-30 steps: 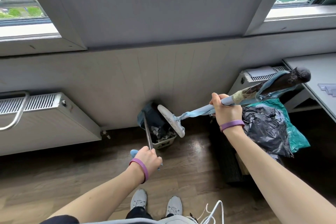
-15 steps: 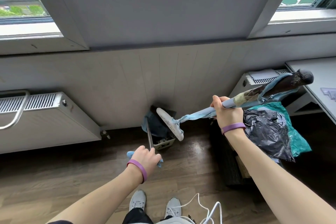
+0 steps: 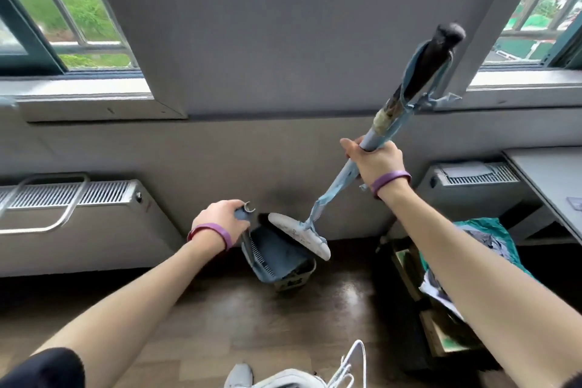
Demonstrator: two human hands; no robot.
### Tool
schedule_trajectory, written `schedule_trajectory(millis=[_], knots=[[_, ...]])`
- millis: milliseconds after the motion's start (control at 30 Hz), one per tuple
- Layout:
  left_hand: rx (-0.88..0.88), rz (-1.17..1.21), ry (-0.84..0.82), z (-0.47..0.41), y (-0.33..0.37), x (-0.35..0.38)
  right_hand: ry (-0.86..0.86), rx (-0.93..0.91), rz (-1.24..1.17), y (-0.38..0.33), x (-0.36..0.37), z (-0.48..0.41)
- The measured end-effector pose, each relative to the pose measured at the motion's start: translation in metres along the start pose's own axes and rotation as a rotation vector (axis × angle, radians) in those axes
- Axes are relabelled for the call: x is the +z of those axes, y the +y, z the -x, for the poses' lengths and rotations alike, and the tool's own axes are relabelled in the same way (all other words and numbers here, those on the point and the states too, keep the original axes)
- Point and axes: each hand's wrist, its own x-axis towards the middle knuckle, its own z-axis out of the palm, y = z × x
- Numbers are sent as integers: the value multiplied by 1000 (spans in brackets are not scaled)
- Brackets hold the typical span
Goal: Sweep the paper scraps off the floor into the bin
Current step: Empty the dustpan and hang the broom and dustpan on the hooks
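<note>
My left hand (image 3: 222, 220) grips the top of the handle of a blue dustpan (image 3: 274, 257), which is tipped over a small bin (image 3: 296, 279) by the wall. The pan covers most of the bin's mouth, so its contents are hidden. My right hand (image 3: 376, 161) grips the blue-wrapped shaft of a broom (image 3: 406, 98), held steeply with its dark bristle end up by the window. The broom's white flat end (image 3: 299, 235) hangs just above the dustpan and bin. No paper scraps show on the wooden floor (image 3: 267, 324).
A white radiator (image 3: 78, 220) stands at the left and a second radiator (image 3: 472, 179) at the right. Black and teal rubbish bags (image 3: 491, 239) lie on crates at the right, under a grey table (image 3: 551, 173). My shoes (image 3: 239, 376) are at the bottom.
My left hand rose and tipped the dustpan over the bin. My right hand lifted the broom, swinging its dark end up from near level to steep. The view shifted upward.
</note>
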Motion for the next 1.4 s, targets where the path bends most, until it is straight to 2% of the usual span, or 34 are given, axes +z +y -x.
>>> schedule_trajectory(millis=[233, 433, 600, 733, 867, 1033, 1167, 1233, 1300, 1400], knots=[[-118, 139, 58, -20, -20, -61, -60, -110, -6, -61, 20, -23], [-54, -13, 114, -28, -27, -102, -178, -184, -10, -90, 32, -40], [-36, -183, 125, -43, -24, -130, -300, -326, 73, -128, 44, -53], [-39, -246, 151, -61, -26, -154, -340, -476, 173, -161, 59, -56], [-9, -231, 165, -87, -34, -180, -432, -560, 123, -187, 79, -58], [64, -159, 220, -123, -39, -205, -691, -534, 172, -200, 128, -56], [192, -121, 235, -152, -42, -219, -755, -448, 218, -199, 179, -56], [255, -98, 221, -162, -45, -228, -755, -440, 335, -199, 198, -54], [310, -69, 194, -168, -47, -238, -682, -461, 442, -196, 214, -54], [364, -56, 187, -171, -44, -250, -641, -472, 455, -183, 235, -53]])
